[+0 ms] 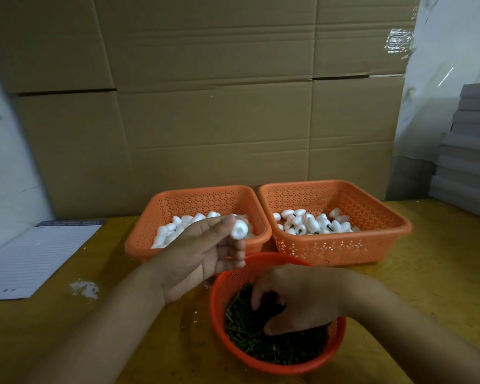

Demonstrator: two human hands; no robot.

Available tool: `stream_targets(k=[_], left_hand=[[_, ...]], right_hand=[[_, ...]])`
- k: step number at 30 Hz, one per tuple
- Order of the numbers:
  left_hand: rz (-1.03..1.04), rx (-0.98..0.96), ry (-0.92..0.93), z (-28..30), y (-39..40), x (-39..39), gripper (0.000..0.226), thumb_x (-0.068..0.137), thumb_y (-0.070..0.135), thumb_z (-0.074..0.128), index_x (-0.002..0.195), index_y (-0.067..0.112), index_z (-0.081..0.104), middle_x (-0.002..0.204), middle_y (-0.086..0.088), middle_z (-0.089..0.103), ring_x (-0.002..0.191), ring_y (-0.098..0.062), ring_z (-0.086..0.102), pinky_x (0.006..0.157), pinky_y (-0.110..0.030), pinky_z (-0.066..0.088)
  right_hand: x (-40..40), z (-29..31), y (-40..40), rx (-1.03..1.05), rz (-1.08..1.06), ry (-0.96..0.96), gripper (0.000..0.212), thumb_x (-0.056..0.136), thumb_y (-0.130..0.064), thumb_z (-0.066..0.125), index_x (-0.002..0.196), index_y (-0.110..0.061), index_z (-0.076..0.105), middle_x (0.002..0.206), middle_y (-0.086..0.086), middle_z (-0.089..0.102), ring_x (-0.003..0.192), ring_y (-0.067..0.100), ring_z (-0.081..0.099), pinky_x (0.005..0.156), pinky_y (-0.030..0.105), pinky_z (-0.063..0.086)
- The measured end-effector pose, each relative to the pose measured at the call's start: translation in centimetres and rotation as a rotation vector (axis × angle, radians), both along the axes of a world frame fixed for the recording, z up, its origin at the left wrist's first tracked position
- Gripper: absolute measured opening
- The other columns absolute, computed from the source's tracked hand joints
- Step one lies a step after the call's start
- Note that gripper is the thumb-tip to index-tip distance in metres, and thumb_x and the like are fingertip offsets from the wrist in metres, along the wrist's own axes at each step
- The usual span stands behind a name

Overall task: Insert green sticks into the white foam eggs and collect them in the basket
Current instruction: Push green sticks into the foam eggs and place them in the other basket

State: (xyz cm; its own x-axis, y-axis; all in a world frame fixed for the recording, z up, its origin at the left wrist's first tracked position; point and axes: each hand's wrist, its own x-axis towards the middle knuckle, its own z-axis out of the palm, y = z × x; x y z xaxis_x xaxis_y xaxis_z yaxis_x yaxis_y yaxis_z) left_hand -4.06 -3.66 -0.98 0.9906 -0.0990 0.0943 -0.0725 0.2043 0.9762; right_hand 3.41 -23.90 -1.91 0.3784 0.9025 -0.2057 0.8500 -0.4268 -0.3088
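Left hand [197,256] pinches a white foam egg [239,229] up around 12 o'clock; my right hand [297,297], fingers curled, digs into the green sticks [250,339] in the round red basket [225,281] at 6 o'clock on the table [441,261].

White foam egg [239,229] pinched above plain-egg basket [139,242], green sticks [244,333] heaped in round basket [219,286]

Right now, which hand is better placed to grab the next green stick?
Right. The right hand is already down in the round basket with its fingers among the green sticks. The left hand is raised and pinches a foam egg, so it is busy.
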Motion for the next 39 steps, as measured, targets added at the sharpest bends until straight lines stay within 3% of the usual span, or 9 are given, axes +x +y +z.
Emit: stream_targets(k=[3,9,14,20,24,27,31,36,39], left_hand=[[-0.042,-0.037,0.016,0.0,-0.2,-0.2,0.019,0.089,0.019,0.07,0.104,0.012,0.061,0.098,-0.013,0.069,0.081,-0.017,0.066,0.076,-0.03,0.058],[-0.025,-0.066,0.003,0.2,-0.2,-0.5,0.028,0.077,-0.006,0.07,0.091,0.016,0.06,0.111,-0.012,0.069,0.084,-0.019,0.069,0.073,-0.029,0.059],[0.008,-0.055,-0.012,0.1,-0.1,-0.5,0.029,0.073,-0.004,0.075,0.084,0.021,0.067,0.103,-0.011,0.065,0.08,-0.018,0.064,0.07,-0.027,0.057],[0.046,0.043,0.002,0.0,-0.4,-0.6,0.028,0.068,0.004,0.082,0.087,0.025,0.077,0.088,0.0,0.065,0.072,-0.013,0.058,0.071,-0.024,0.054],[0.059,0.047,-0.002,0.0,-0.5,-0.6,0.03,0.064,0.009,0.084,0.09,0.023,0.078,0.094,0.0,0.066,0.076,-0.011,0.061,0.072,-0.025,0.053],[0.059,0.046,-0.009,0.0,-0.4,-0.5,0.029,0.067,0.01,0.083,0.093,0.021,0.077,0.093,0.0,0.066,0.075,-0.011,0.059,0.072,-0.025,0.053],[0.061,0.035,-0.014,-0.2,-0.3,-0.3,0.027,0.073,0.01,0.079,0.096,0.023,0.077,0.095,0.002,0.067,0.078,-0.011,0.059,0.071,-0.025,0.053],[0.069,0.02,-0.029,-0.2,-0.2,-0.3,0.034,0.072,0.021,0.081,0.106,0.024,0.077,0.091,0.0,0.067,0.08,-0.009,0.063,0.069,-0.024,0.052],[0.071,0.02,-0.04,-0.2,-0.2,-0.2,0.04,0.079,0.026,0.077,0.118,0.019,0.071,0.103,-0.003,0.07,0.082,-0.011,0.063,0.069,-0.026,0.052]], right_hand=[[0.1,0.0,-0.1,0.007,0.007,0.0,0.037,0.085,-0.046,0.071,0.119,-0.039,0.059,0.116,-0.016,0.056,0.098,0.003,0.054,0.08,0.023,0.047],[0.2,0.2,-0.3,0.009,0.019,0.02,0.036,0.085,-0.046,0.071,0.118,-0.042,0.058,0.11,-0.021,0.053,0.099,0.002,0.055,0.083,0.024,0.049],[0.2,0.2,-0.3,0.013,0.017,0.016,0.037,0.085,-0.045,0.072,0.118,-0.041,0.059,0.108,-0.023,0.051,0.099,0.001,0.054,0.079,0.02,0.045],[0.3,0.0,0.0,0.049,0.011,0.032,0.032,0.086,-0.042,0.072,0.117,-0.038,0.062,0.112,-0.018,0.059,0.097,0.002,0.057,0.085,0.027,0.051],[0.6,-0.5,0.1,0.112,0.003,0.025,0.024,0.088,-0.034,0.071,0.112,-0.034,0.068,0.105,-0.022,0.062,0.088,-0.007,0.054,0.078,0.015,0.042],[0.9,-0.6,0.2,0.152,-0.017,0.023,0.014,0.09,-0.026,0.069,0.103,-0.031,0.072,0.099,-0.021,0.066,0.091,-0.005,0.057,0.086,0.021,0.048],[1.0,-0.8,0.4,0.236,-0.065,-0.004,0.01,0.092,-0.023,0.065,0.099,-0.029,0.071,0.092,-0.019,0.065,0.085,-0.006,0.058,0.078,0.014,0.046],[1.0,-0.8,0.5,0.376,-0.137,-0.008,0.01,0.093,-0.02,0.065,0.099,-0.028,0.068,0.097,-0.015,0.067,0.09,-0.002,0.06,0.08,0.012,0.047],[0.9,-0.4,0.4,0.413,-0.148,-0.011,0.014,0.091,-0.018,0.066,0.094,-0.031,0.066,0.093,-0.019,0.065,0.088,-0.004,0.06,0.079,0.014,0.047]])
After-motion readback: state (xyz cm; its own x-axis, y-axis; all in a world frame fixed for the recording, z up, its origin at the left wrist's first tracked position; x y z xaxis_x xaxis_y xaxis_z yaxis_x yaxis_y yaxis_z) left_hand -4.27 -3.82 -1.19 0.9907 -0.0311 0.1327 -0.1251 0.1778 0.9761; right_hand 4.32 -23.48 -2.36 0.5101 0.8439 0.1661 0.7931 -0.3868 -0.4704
